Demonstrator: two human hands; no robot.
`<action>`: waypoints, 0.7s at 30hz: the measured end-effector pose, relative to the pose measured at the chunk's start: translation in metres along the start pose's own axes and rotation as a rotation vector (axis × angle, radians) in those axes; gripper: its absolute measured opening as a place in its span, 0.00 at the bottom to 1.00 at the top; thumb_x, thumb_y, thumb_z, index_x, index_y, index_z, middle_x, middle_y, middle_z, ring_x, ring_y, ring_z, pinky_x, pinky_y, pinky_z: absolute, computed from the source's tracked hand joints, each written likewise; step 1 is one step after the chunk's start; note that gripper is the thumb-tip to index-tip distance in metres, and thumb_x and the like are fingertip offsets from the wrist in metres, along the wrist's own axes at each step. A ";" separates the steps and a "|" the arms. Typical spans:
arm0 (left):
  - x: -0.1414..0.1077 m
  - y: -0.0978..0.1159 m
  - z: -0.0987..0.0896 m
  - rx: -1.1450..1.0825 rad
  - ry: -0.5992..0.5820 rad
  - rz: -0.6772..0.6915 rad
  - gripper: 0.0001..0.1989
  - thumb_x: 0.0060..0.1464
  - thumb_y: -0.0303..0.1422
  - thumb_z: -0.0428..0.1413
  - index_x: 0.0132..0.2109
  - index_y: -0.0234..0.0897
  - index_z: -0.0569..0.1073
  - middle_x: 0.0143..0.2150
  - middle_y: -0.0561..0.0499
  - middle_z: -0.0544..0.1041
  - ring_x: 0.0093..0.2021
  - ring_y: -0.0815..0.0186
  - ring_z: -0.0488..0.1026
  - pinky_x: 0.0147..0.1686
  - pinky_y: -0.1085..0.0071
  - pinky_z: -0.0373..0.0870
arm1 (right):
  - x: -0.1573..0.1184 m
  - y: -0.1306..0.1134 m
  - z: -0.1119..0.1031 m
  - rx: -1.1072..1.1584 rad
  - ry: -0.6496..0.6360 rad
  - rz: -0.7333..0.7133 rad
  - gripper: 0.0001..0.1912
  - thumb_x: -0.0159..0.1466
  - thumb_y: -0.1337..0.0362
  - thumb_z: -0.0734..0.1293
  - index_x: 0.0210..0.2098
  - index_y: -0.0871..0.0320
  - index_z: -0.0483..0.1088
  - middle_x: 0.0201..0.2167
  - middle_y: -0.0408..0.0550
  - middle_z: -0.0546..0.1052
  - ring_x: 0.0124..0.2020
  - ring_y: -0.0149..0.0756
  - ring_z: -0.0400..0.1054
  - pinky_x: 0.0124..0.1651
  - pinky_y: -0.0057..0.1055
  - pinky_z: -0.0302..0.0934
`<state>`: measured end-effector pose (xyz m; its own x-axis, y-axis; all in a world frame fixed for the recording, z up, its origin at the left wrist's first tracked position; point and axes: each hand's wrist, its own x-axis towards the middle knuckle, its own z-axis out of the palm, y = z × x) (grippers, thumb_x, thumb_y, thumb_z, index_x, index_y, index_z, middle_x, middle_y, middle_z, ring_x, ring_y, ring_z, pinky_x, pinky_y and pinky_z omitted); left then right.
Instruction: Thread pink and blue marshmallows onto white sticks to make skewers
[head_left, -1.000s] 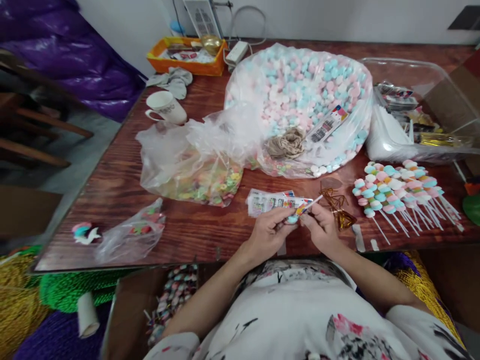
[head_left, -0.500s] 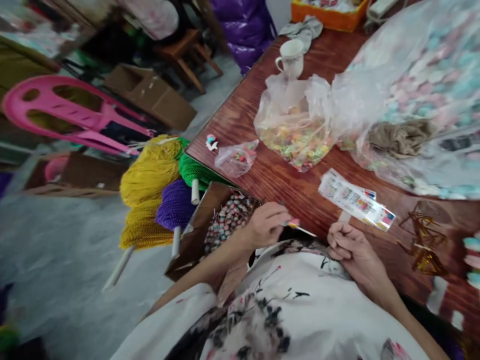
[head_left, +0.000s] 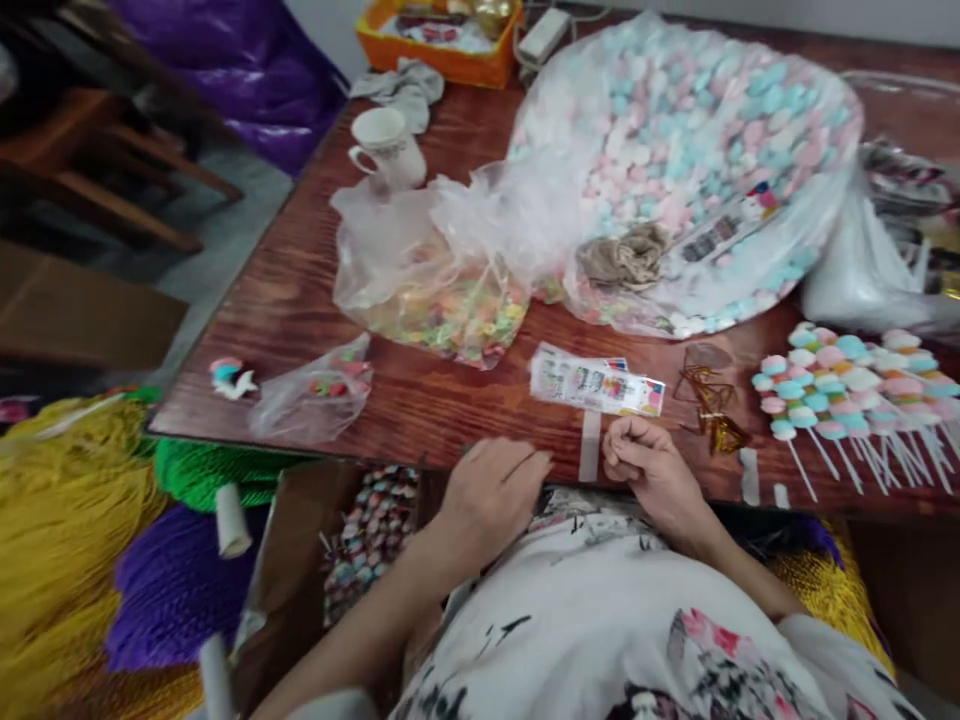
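Observation:
My left hand [head_left: 495, 490] is at the front table edge, back of the hand up and fingers curled together. Whatever its fingers enclose is hidden beneath the hand. Just right of it, my right hand [head_left: 651, 468] is closed in a pinch, thumb against the bent fingers; what sits inside cannot be made out. Between the hands, a pale tape strip [head_left: 590, 446] sticks to the table edge. Printed clear plastic sleeves [head_left: 592, 384] lie just beyond the right hand. Gold twist ties [head_left: 709, 405] are to its right, near several pastel candy-like sticks [head_left: 855, 385].
A bag of small colourful pieces [head_left: 442, 310], a large bag of pastel pieces [head_left: 690, 130] and a white cup [head_left: 388, 146] stand farther back. A small clear bag [head_left: 319, 390] lies left. Below the edge are a box of beaded pieces [head_left: 375, 535] and purple cord [head_left: 180, 585].
My view has swung to the right. The pink-and-yellow piece on a white stick, seen at my left fingers before, is out of sight. My right hand stays closed.

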<state>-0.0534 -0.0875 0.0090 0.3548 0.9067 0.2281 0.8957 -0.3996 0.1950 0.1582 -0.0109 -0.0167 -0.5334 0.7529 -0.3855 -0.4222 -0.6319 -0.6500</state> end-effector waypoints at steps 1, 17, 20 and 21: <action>0.030 0.005 0.005 0.007 -0.004 0.052 0.07 0.60 0.27 0.50 0.41 0.36 0.73 0.37 0.45 0.76 0.38 0.62 0.71 0.40 0.64 0.67 | -0.003 -0.004 -0.004 0.006 0.027 -0.041 0.05 0.56 0.67 0.71 0.29 0.60 0.70 0.21 0.39 0.69 0.17 0.19 0.47 0.23 0.25 0.41; 0.117 -0.019 0.082 -0.144 0.143 0.191 0.06 0.60 0.29 0.53 0.37 0.37 0.75 0.34 0.48 0.78 0.36 0.63 0.73 0.38 0.69 0.69 | -0.048 -0.024 -0.071 -0.128 0.416 -0.391 0.06 0.57 0.62 0.70 0.28 0.58 0.71 0.21 0.39 0.68 0.20 0.24 0.51 0.23 0.25 0.41; 0.121 -0.018 0.083 -0.304 0.114 0.101 0.08 0.60 0.33 0.55 0.35 0.37 0.76 0.32 0.50 0.78 0.34 0.65 0.73 0.38 0.69 0.69 | -0.037 -0.029 -0.063 -0.228 0.356 -0.397 0.06 0.58 0.62 0.69 0.29 0.58 0.71 0.21 0.40 0.69 0.21 0.24 0.53 0.25 0.25 0.44; 0.123 -0.016 0.083 -0.328 0.097 0.076 0.08 0.60 0.34 0.54 0.36 0.37 0.77 0.32 0.50 0.78 0.35 0.65 0.73 0.38 0.69 0.69 | -0.034 -0.030 -0.061 -0.250 0.336 -0.400 0.06 0.59 0.62 0.69 0.29 0.58 0.71 0.22 0.40 0.70 0.22 0.25 0.54 0.25 0.25 0.45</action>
<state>-0.0021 0.0413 -0.0455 0.3757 0.8622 0.3398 0.7285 -0.5015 0.4667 0.2337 -0.0057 -0.0240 -0.0888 0.9670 -0.2387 -0.3353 -0.2546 -0.9071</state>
